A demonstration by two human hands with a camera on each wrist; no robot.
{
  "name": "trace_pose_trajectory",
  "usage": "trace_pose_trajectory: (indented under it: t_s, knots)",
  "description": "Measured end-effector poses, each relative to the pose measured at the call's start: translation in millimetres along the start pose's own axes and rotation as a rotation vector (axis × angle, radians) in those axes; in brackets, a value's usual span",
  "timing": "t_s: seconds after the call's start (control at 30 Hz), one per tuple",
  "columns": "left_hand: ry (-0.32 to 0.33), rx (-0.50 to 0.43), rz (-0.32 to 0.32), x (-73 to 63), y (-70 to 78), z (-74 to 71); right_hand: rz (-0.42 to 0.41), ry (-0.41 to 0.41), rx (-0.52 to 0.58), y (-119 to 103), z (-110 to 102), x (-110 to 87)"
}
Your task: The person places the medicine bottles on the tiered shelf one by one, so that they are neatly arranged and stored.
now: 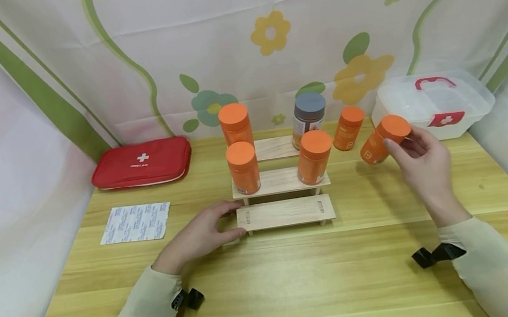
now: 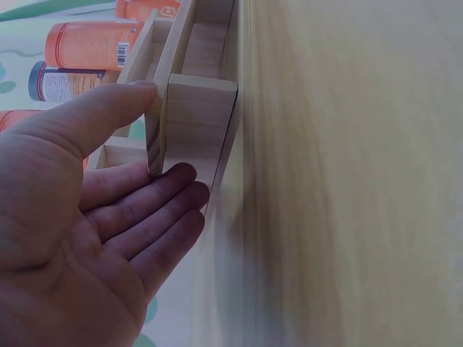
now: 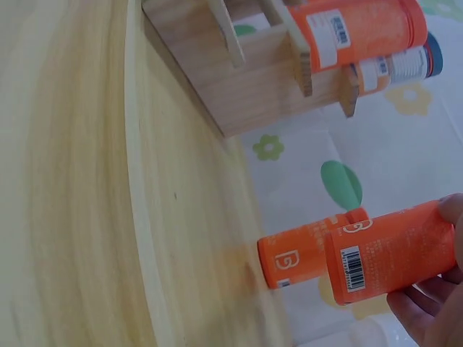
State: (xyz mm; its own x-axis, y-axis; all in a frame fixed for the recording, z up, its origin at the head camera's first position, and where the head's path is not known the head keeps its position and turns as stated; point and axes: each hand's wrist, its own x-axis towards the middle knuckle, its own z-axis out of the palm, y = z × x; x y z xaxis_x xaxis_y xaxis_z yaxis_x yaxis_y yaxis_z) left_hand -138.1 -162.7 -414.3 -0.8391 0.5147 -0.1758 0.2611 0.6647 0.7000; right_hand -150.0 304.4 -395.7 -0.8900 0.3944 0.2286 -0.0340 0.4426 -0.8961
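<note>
Handling an orange bottle (image 1: 380,142) seems the step — the right hand (image 1: 428,166) grips it, tilted, right of the wooden rack (image 1: 285,213). The left hand (image 1: 202,235) pinches the rack's left end; righting the bottle seems called for.

Right fingers (image 1: 420,137) partly hidden behind held bottle (image 1: 375,147).

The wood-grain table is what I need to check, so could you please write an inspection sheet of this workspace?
Surface: light wood-grain table.
Job's things: three-tier wooden rack bears three orange bottles and one grey-lidded bottle; another orange bottle stands to its right.
Clutter: red first-aid pouch, white printed sheet, white first-aid box.
Hands: left hand touches the rack's bottom tier at its left end; right hand holds a tilted orange bottle.
Cables: nothing seen.
Surroundings: flower-print cloth behind.
</note>
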Motion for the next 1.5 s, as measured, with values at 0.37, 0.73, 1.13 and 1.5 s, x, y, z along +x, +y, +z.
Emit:
trace_pose_trajectory:
  t_s: [0.37,0.73,1.13,1.5]
  knots:
    - [-0.006,0.005,-0.024,0.1,0.1,0.9,-0.105,0.033,0.060,-23.0,-10.1,-34.1]
    - [0.004,0.003,-0.010,-1.0,1.3,0.1,-0.192,-0.027,0.144,-44.5,-13.3,-63.6]
    - [0.001,0.003,-0.011,-2.3,2.5,-0.2,-0.438,-0.208,0.474,-46.6,-0.7,-81.7]
    - [0.013,0.013,0.012,-3.1,2.9,-0.2,-0.549,-0.299,0.495,-55.4,24.1,-92.6]
